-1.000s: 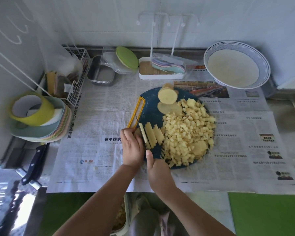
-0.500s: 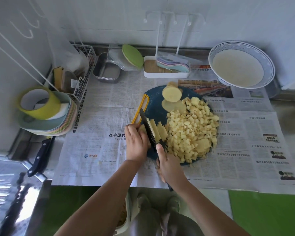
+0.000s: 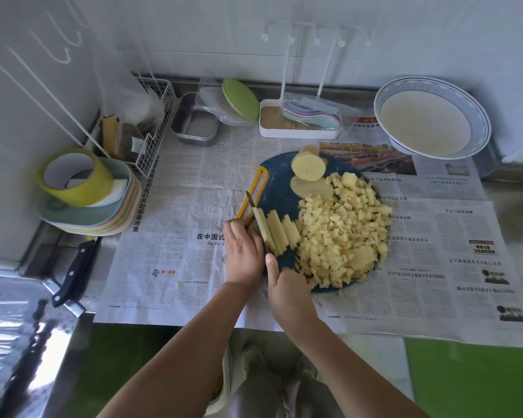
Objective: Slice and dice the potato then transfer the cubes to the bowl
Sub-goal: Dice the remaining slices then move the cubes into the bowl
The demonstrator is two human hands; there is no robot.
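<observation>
two bare forearms are seen reaching in from the near edge over a counter covered with newspaper (image 3: 178, 236). the right hand (image 3: 287, 285) is closed round the handle of a knife (image 3: 259, 226), with the index finger laid straight along the spine. the blade is held on edge, pointing away, and is set against the left side of a short row of potato strips (image 3: 281, 233). the left hand (image 3: 243, 251) is placed just left of the blade, knuckles up and fingers curled under. its fingertips are hidden, so it cannot be told whether a strip is pinched.

the strips are laid on the near left part of a round dark blue board (image 3: 277, 185) with a yellow handle. just right of them, a large heap of cubes (image 3: 341, 236) is spread over most of the board. at the far edge of the board a half potato (image 3: 308, 167) is propped, cut face up, over a flat slice (image 3: 311, 187).

further back to the right, well apart from the board, a wide blue-rimmed bowl (image 3: 483, 122) is set by the wall. to the left, a second black-handled knife (image 3: 73, 273) is laid at the counter's edge, with a stack of plates (image 3: 109, 218) behind it.
</observation>
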